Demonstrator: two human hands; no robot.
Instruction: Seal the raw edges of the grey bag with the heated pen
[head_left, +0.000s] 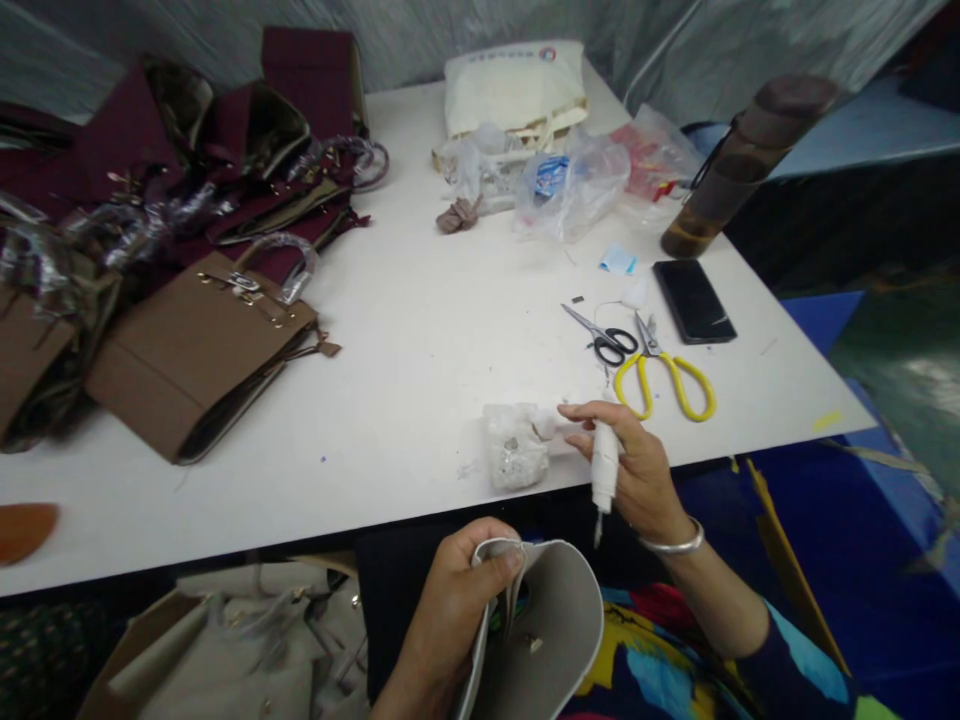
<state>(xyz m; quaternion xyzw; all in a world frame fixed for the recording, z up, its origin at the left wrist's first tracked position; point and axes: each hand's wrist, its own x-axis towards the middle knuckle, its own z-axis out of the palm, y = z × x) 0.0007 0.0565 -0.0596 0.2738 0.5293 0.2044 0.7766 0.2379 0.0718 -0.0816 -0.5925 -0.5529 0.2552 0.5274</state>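
My left hand [469,585] is closed on the rim of a light grey handbag [559,610], thumb inside and fingers outside. The bag's mouth gapes toward me, and a small metal fitting shows on its inner wall. My right hand [637,465] holds a slim tool with a white wrapped handle [605,465]. Its thin metal tip points down, above and right of the bag and apart from it; I cannot tell the tool's exact kind. The thumb and forefinger reach toward a lumpy white block [515,447] with small bits on top, near the table's front edge.
Yellow-handled scissors [694,388], black-handled scissors [615,345], a phone [694,300] and a tilted bottle [742,165] lie or stand at right. Plastic bags [574,185] and a cream bag [514,90] sit behind. Brown [195,350] and maroon handbags [315,80] crowd the left.
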